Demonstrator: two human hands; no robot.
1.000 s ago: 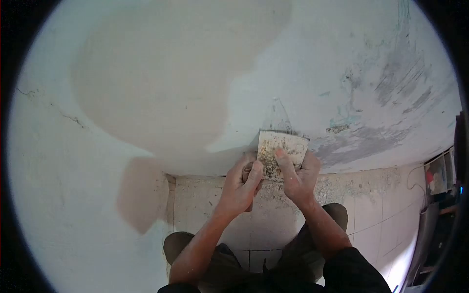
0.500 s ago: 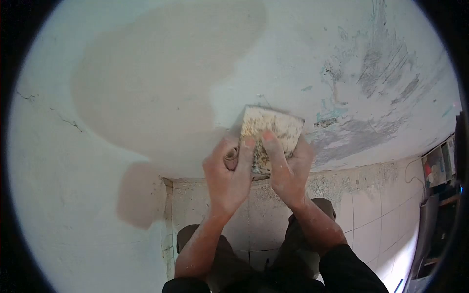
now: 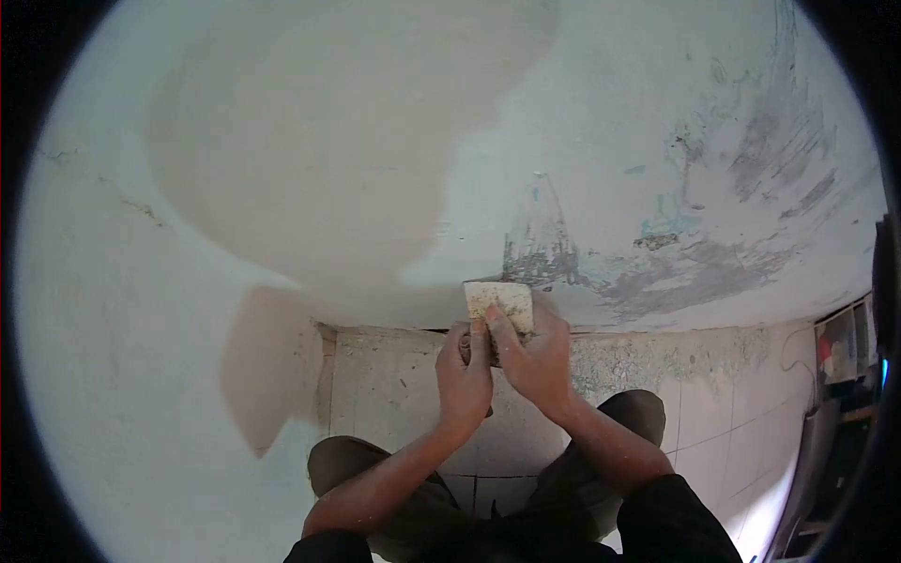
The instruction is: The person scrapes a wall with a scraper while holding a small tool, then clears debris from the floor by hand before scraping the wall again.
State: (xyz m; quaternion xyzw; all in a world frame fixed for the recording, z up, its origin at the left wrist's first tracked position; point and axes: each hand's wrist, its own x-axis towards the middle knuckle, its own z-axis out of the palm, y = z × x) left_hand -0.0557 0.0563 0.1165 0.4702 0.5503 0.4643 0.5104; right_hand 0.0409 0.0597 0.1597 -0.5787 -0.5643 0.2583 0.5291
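Observation:
Both hands are closed on a scraper (image 3: 511, 297) with a broad, squarish pale blade covered in dark specks. My left hand (image 3: 464, 383) wraps its near side, and a rounded end, perhaps of the handle, shows in that grip. My right hand (image 3: 542, 364) holds the other side. Both thumbs press on the blade's face. The blade lies low against the white wall (image 3: 582, 122), near where it meets the floor. Just above it is a dark scraped patch (image 3: 541, 249) with pale streaks. Dust coats both hands.
Grey scraped areas (image 3: 690, 277) mark the wall at right, and a large beige patch (image 3: 310, 141) spreads at left. An adjoining wall (image 3: 141, 375) forms the left corner. Crumbled debris (image 3: 619, 366) lies along the tiled floor. Dark shelving (image 3: 849, 413) stands at far right.
Both hands and the scraper have moved down the wall toward its base. A dark scraped patch now shows above the blade. My knees have spread wider.

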